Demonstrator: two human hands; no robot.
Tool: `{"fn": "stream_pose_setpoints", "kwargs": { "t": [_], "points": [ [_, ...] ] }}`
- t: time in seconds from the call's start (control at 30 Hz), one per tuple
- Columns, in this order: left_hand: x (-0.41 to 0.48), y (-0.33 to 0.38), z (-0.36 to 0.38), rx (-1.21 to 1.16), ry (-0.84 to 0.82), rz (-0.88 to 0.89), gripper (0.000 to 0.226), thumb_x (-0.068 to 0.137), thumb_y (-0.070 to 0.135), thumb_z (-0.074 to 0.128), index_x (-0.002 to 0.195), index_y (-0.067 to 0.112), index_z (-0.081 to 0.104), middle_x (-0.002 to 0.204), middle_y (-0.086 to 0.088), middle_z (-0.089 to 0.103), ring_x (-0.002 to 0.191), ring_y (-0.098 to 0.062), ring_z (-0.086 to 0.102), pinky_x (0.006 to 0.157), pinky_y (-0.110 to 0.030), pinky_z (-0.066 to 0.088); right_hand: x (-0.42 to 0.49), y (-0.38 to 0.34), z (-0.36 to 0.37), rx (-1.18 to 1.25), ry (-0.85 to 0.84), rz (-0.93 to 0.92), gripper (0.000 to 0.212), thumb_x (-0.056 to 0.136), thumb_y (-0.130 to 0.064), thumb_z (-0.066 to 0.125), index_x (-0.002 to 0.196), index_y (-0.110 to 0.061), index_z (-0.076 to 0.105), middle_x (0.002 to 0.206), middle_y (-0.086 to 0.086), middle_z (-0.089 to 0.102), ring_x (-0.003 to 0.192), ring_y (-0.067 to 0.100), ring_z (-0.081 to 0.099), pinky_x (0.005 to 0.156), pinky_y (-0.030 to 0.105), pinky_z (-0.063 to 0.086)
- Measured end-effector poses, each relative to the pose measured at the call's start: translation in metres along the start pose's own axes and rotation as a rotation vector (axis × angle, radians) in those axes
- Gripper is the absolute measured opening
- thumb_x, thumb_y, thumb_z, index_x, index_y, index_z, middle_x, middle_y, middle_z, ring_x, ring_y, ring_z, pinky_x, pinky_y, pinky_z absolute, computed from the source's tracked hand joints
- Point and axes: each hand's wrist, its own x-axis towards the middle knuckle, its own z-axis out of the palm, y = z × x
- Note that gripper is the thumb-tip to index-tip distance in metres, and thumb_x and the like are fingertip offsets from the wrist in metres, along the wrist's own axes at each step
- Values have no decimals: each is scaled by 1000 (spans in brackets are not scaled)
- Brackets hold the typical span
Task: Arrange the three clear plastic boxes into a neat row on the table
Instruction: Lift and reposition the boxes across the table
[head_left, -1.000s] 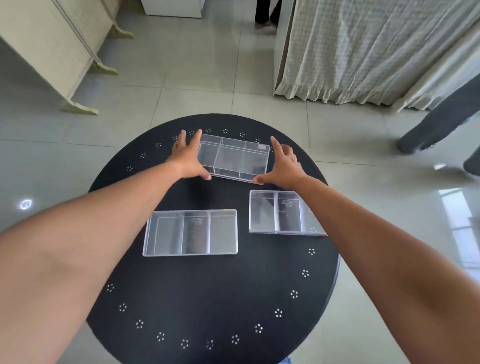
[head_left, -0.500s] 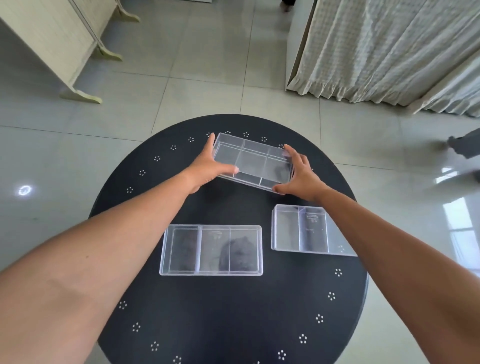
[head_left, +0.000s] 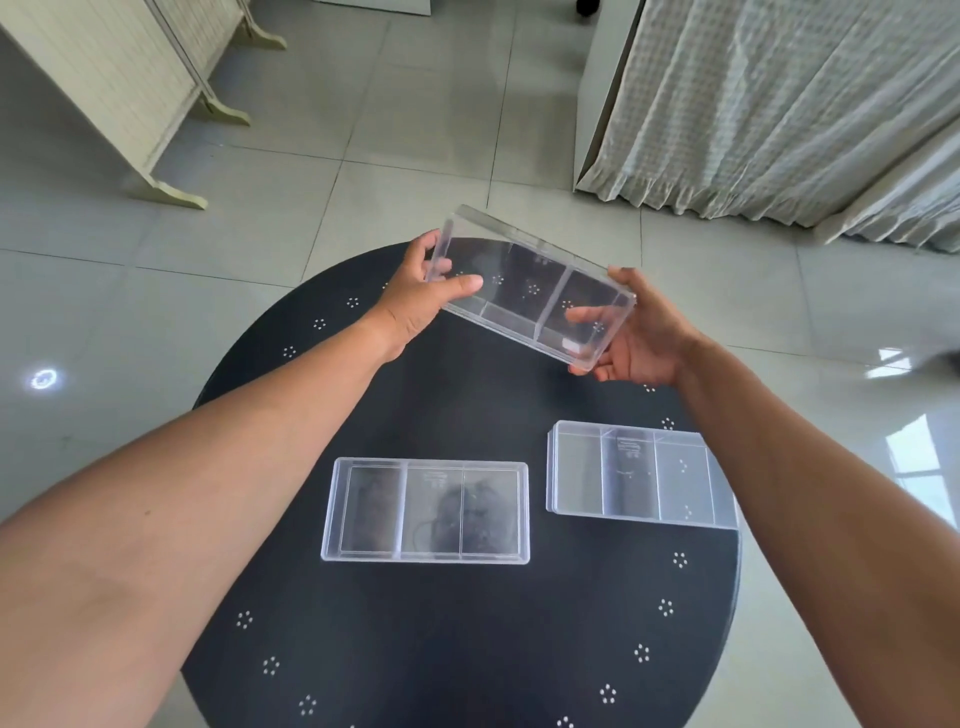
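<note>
A clear plastic box (head_left: 524, 291) with three compartments hangs tilted in the air above the far part of the round black table (head_left: 467, 649). My left hand (head_left: 415, 301) grips its left end and my right hand (head_left: 628, 332) grips its right end. A second clear box (head_left: 426, 512) lies flat near the table's middle. The third clear box (head_left: 639, 475) lies flat to its right, a little farther away, and my right forearm covers its right end.
The table stands on a grey tiled floor. A cream folding screen (head_left: 130, 78) stands at the far left. A white patterned curtain (head_left: 779, 104) hangs at the far right.
Both hands have lifted the far box off the table and tilted it, with its right end lower. The other two boxes have not moved.
</note>
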Motion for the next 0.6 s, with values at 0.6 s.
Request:
{"fn": "stream_pose_setpoints", "kwargs": {
  "t": [0.6],
  "points": [
    [-14,-27,24,68,135,-347,58,79,50,71,124,18,55,116,0,60,106,-22,61,85,-40,58,27,21,14,-447,507,-94,63,99,-54,41,134,-3,51,114,16,57,57,17,64,46,25,49]
  ]
}}
